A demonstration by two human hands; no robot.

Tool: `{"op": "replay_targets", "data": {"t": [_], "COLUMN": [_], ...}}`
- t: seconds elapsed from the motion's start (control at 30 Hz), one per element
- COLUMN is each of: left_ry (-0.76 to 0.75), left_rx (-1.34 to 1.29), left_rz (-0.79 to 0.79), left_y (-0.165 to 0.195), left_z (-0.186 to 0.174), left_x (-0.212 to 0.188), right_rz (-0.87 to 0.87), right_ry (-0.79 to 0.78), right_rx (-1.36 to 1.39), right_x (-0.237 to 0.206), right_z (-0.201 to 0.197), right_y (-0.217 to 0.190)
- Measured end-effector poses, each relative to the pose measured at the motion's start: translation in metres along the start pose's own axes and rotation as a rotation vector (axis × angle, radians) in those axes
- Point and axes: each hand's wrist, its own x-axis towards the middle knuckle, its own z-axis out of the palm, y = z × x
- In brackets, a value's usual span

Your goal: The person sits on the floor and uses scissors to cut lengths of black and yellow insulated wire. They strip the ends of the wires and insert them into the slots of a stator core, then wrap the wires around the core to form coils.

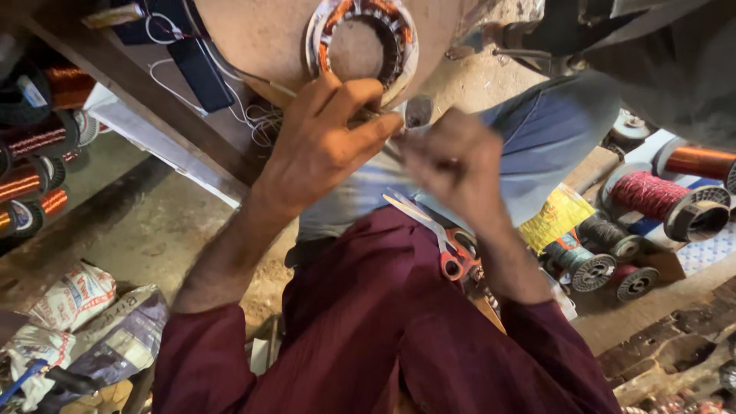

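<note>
My left hand [318,142] was lifted in front of me, its fingers bent and pressed against the near rim of the motor ring [362,47], a round part with white edge and copper wire coils inside, which lay on the wooden table [253,34] at the far side. The thumb and first fingers were pinched together near the lower right part of this ring, but I could not tell what thin thing they pinched. My right hand [452,165] was just to the right of the left one, closed like a loose fist and a little blurred, with its fingertips meeting the left fingertips; what it held was hidden from me. On my lap, below the right hand, lay the scissors [441,238] with red handles, the blades pointing to the left and far side, not touched by any hand. My knees were covered by dark red cloth, and a light blue cloth [529,142] was under my hands. On the right stood several wire spools [663,199], red, green and copper coloured, near a yellow packet [556,218]. On the left were more copper spools [31,165] under a shelf, and crumpled bags [84,314] on the near floor.
</note>
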Motion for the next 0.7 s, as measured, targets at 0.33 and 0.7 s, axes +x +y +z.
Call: {"op": "replay_targets", "data": {"t": [0.33,0.7], "left_ry": [-0.012,0.0], "left_rx": [0.012,0.006], "left_rz": [-0.001,-0.001], "left_y": [0.001,0.001], "left_z": [0.001,0.004], "left_x": [-0.003,-0.005], "right_rz": [-0.072,0.058], "right_ry": [0.101,0.026], "right_rx": [-0.026,-0.044], "right_x": [-0.004,0.0], "right_z": [0.0,-0.001], "right_y": [-0.005,0.01]}}
